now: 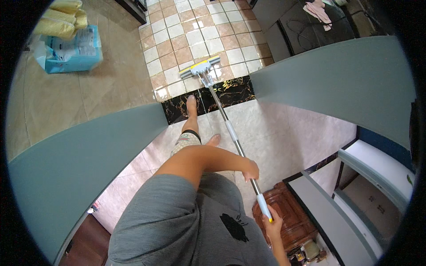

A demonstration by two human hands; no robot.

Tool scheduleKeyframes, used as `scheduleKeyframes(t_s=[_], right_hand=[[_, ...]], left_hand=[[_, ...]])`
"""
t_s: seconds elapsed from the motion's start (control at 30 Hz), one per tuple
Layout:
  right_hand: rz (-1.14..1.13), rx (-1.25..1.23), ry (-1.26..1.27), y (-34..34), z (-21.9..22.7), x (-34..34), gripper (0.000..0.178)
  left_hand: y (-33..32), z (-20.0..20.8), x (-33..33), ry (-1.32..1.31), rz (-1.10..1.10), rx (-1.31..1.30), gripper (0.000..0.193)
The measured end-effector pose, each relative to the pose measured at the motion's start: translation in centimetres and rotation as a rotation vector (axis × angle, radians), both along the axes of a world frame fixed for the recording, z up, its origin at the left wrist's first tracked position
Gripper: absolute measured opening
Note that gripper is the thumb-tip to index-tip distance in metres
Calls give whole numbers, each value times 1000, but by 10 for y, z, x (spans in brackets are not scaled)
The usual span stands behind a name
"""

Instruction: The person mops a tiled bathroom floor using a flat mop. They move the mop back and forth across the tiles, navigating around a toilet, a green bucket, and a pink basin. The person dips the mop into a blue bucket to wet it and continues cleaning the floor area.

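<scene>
A sponge mop (231, 131) with a silver pole and pale grey grips slants away from my right side. My left hand (251, 170) crosses my body and is closed around the pole's metal section. Lower down, my right hand (274, 220) is closed on the pale grip at the handle's end. The mop head (200, 67), light blue with a yellow strip, rests on the wet-looking checkered tile floor (196, 37), just beyond the black threshold strip (228, 92).
Grey-green walls (328, 80) flank the doorway on both sides. My left foot (191, 104) stands on the threshold. A light blue package (73, 55) and yellow bundle (62, 23) are at the far left. Dark cabinets (295, 31) stand far right; a carved brown wooden piece (284, 213) stands near right.
</scene>
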State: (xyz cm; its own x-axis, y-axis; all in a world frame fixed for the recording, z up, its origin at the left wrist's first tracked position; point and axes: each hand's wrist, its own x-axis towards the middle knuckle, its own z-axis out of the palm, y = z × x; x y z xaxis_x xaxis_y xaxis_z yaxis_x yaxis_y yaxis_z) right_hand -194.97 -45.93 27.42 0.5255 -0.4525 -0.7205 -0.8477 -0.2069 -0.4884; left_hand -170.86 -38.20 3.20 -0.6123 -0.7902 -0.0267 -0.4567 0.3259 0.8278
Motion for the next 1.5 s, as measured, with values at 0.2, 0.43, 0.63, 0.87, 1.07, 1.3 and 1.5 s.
scheduleKeyframes(t_s=[0.2, 0.43, 0.63, 0.87, 1.07, 1.3, 1.5], right_hand=[[19, -4, -51, 31, -61, 125, 42], [43, 110, -214, 75, -105, 334, 43], [258, 11, -171, 128, -131, 424, 50], [290, 33, -181, 138, -85, 346, 56], [255, 36, 4, 87, -18, 217, 53], [38, -8, -76, 52, 4, 42, 46], [-227, 69, 38, 21, 44, -82, 48]], left_hand=[[52, -14, 136, -217, 241, 237, 20], [144, -44, 313, -354, 916, -43, 18], [197, -51, 385, -509, 1202, 178, 37], [205, -66, 346, -597, 1225, 270, 40], [159, -63, 237, -491, 1036, 255, 30], [97, -51, 107, -621, 648, 173, 15], [35, -39, -14, -477, 462, 163, 14]])
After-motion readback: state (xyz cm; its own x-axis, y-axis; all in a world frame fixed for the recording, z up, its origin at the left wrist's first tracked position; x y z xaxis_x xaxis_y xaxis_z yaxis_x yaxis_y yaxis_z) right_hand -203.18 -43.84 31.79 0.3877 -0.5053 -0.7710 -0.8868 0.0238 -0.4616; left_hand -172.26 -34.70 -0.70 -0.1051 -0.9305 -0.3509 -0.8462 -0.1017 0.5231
